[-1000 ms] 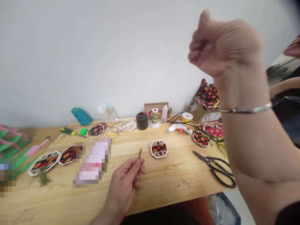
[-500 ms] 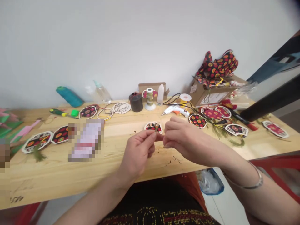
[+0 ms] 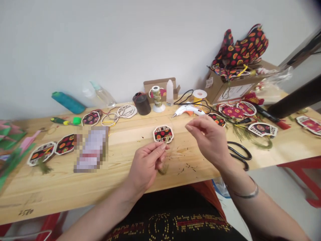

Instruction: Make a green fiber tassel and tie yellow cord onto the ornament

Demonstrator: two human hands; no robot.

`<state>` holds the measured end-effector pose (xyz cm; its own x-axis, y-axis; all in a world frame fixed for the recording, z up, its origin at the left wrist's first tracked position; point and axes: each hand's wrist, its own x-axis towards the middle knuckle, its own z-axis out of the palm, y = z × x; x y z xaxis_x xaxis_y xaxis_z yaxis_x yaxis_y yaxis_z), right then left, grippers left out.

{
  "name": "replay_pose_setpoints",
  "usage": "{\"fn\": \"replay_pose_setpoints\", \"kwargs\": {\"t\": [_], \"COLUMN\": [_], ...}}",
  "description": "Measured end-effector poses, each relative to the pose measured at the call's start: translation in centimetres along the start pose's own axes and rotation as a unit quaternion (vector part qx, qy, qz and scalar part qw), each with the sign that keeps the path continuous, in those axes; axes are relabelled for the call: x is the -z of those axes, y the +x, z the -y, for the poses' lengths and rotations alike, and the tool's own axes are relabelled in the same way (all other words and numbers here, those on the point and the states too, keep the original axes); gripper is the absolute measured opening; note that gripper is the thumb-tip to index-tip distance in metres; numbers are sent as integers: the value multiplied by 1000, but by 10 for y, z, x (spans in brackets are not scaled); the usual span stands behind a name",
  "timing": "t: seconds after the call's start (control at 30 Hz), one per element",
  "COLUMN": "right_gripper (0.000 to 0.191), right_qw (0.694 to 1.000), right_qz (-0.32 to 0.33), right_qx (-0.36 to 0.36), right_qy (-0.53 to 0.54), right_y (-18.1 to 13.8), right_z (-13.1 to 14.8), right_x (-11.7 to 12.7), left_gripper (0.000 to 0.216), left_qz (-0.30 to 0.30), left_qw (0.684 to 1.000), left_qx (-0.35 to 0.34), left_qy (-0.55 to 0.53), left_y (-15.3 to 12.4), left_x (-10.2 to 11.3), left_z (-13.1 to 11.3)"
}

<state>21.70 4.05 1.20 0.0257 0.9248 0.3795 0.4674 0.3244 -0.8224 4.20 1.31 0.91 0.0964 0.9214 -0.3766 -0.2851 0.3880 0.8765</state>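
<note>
My left hand (image 3: 147, 160) pinches the top of an olive-green tassel (image 3: 163, 169), whose strands hang below the fingers. Just beyond it on the wooden table lies an octagonal ornament (image 3: 160, 134) with a pale cut-out frame and black-and-red patterned cloth; the tassel top overlaps its lower edge. My right hand (image 3: 207, 135) is raised to the right of the ornament, thumb and fingertips pressed together. Any thread between those fingertips is too fine to make out. Black-handled scissors (image 3: 242, 155) lie partly hidden behind my right wrist.
A white glue gun (image 3: 189, 110) with a black cord lies behind my right hand. Thread spools, including a teal cone (image 3: 69, 102), and bottles line the wall. A cardboard box (image 3: 234, 88) of patterned cloth stands back right. Dark scraps dot the table near its front edge.
My right hand has moved away from my left, up and to the right, uncovering the scissors. The left hand stays near the ornament, now more fully seen. The view has shifted slightly.
</note>
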Motion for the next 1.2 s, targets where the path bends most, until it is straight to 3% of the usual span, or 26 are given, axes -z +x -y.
{"fn": "replay_pose_setpoints", "kwargs": {"t": [0.07, 0.13, 0.23, 0.43, 0.73, 0.9, 1.07, 1.2], "right_gripper": [15, 13, 16, 22, 1, 5, 10, 10], "right_qw": [983, 949, 923, 954, 971, 995, 990, 990], "right_qz": [15, 60, 73, 46, 14, -24, -12, 19], "right_qx": [-130, -217, -249, -172, -109, 44, 139, 141], "right_qy": [125, 219, 284, 241, 211, 85, -19, -20], "right_y": [-16, -30, -43, -46, -44, -46, -45, -41], "right_z": [-5, -7, -5, 0, -2, -2, -1, -1], "right_x": [-8, -19, -32, -37, -39, -39, -36, -34], "left_gripper": [14, 13, 14, 14, 14, 14, 15, 15], "left_qz": [-9, -17, -20, -5, 19, 14, 8, 11], "left_qw": [1000, 999, 999, 1000, 1000, 1000, 1000, 1000], "left_qx": [-5, -7, -4, -13, -7, -8, -11, -12], "left_qy": [-15, -35, -42, -19, -15, -16, -15, -13], "left_y": [2, 4, 6, 1, -3, -3, -2, -1], "left_x": [2, 3, 1, -4, -5, -2, 1, 3], "left_z": [0, 2, 5, 13, 13, 15, 14, 13]}}
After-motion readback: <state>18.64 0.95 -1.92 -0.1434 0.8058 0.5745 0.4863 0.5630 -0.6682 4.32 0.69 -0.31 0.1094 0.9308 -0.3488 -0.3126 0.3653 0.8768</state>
